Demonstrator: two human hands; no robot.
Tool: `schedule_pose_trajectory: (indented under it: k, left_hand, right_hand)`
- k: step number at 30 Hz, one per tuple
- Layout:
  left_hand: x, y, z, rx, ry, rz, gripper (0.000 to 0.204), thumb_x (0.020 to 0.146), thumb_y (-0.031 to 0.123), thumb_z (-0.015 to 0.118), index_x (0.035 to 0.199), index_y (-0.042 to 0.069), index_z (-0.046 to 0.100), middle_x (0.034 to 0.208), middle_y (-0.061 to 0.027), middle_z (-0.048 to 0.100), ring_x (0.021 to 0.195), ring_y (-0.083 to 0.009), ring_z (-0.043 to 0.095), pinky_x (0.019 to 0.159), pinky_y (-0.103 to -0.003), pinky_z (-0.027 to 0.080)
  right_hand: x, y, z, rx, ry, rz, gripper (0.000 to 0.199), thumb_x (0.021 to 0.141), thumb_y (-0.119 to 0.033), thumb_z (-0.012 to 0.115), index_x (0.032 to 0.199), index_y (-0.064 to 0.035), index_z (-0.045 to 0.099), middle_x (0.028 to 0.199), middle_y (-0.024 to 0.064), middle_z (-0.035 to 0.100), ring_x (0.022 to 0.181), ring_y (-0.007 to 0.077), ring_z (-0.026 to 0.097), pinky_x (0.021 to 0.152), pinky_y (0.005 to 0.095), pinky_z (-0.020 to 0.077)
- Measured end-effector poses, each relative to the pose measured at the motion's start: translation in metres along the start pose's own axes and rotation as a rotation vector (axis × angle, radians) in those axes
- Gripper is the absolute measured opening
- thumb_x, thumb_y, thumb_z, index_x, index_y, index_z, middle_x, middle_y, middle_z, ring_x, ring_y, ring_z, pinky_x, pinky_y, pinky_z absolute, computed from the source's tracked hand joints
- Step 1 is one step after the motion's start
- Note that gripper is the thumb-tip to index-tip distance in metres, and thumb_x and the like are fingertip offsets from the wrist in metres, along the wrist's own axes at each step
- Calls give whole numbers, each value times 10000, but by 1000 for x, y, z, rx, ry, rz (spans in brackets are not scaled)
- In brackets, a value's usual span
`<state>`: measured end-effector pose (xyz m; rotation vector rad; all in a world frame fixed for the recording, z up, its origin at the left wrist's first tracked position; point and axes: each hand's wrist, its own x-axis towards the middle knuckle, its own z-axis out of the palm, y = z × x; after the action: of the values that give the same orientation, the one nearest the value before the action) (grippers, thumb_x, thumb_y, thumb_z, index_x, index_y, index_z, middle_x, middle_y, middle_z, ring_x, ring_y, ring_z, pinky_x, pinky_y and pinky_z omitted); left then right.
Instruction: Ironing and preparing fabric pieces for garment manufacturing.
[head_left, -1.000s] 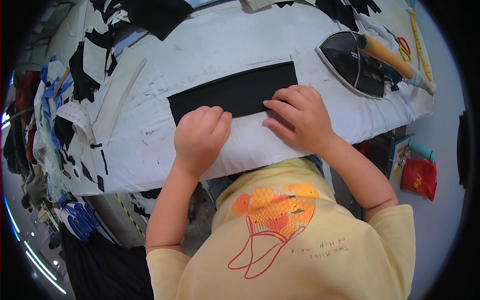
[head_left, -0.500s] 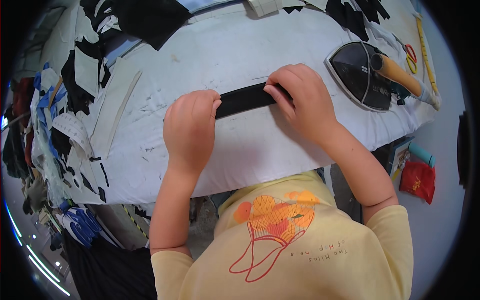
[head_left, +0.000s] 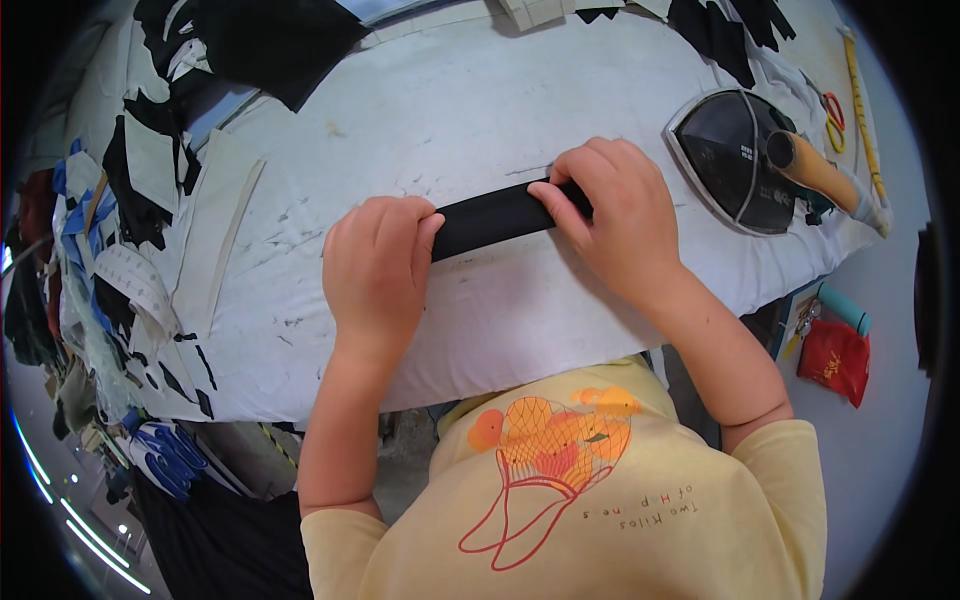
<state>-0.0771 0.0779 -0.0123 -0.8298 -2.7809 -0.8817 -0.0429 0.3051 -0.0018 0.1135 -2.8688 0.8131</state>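
Observation:
A narrow folded strip of black fabric (head_left: 492, 220) stretches between my two hands, low over the white-covered table (head_left: 480, 320). My left hand (head_left: 378, 262) pinches its left end, thumb against the fingers. Its right end is gripped by my right hand (head_left: 622, 215), the thumb lying on top and the fingers curled behind. Both ends of the strip are partly covered by my fingers. To the right of my right hand rests an iron (head_left: 722, 160) with a dark body and a wooden handle (head_left: 815, 170).
Black fabric pieces (head_left: 270, 50) lie at the far left, with pale cut pieces (head_left: 215, 230) nearer. Scissors with red and yellow handles (head_left: 834, 122) and a yellow tape measure (head_left: 862, 110) lie beyond the iron. A red pouch (head_left: 835, 360) hangs below the table's right edge.
Both hands and the strip sit slightly lower in the picture, and more of the strip's face shows. The view has shifted a little. Both hands keep their hold.

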Motion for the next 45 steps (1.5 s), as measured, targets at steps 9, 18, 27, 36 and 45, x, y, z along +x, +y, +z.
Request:
schedule_pose_trajectory:
  k: [9, 18, 27, 36, 45]
  left_hand:
    - [2, 4, -2, 27, 17, 18, 130, 826, 21, 714, 891, 55, 607, 832, -84, 636, 769, -286, 599, 691, -368, 464]
    - [1, 5, -2, 86, -25, 5, 159, 802, 18, 710, 923, 82, 629, 885, -52, 642, 824, -257, 607, 726, -351, 466]
    - [8, 19, 6, 233, -107, 463, 395, 757, 84, 642, 1149, 91, 685, 1161, -14, 644, 1011, -178, 608, 798, -303, 503]
    - [13, 33, 17, 368, -93, 449, 468, 758, 89, 633, 1223, 132, 667, 1052, -18, 585, 931, -177, 583, 699, -280, 502]
    - [13, 38, 23, 462, -97, 461, 519, 779, 83, 609, 1292, 155, 618, 1064, -34, 503, 937, -194, 497, 701, -269, 454]
  right_hand:
    - [1, -1, 0, -25, -24, 11, 187, 821, -213, 722, 791, -93, 582, 758, 37, 565, 761, 262, 554, 705, 388, 431]
    - [2, -1, 0, -60, -19, 9, 191, 828, -234, 715, 794, -96, 586, 762, 35, 566, 761, 259, 556, 706, 385, 432]
    - [-6, 4, -10, -39, 40, 109, 212, 783, -185, 764, 839, -75, 592, 861, 72, 562, 834, 292, 539, 736, 400, 435]
    - [-12, 11, -15, -32, 43, 190, 177, 806, -143, 743, 856, -57, 597, 878, 85, 561, 856, 308, 538, 751, 404, 438]
    - [-14, 13, -10, -83, 84, 161, 167, 801, -134, 740, 849, -67, 595, 870, 74, 560, 847, 298, 537, 738, 399, 439]
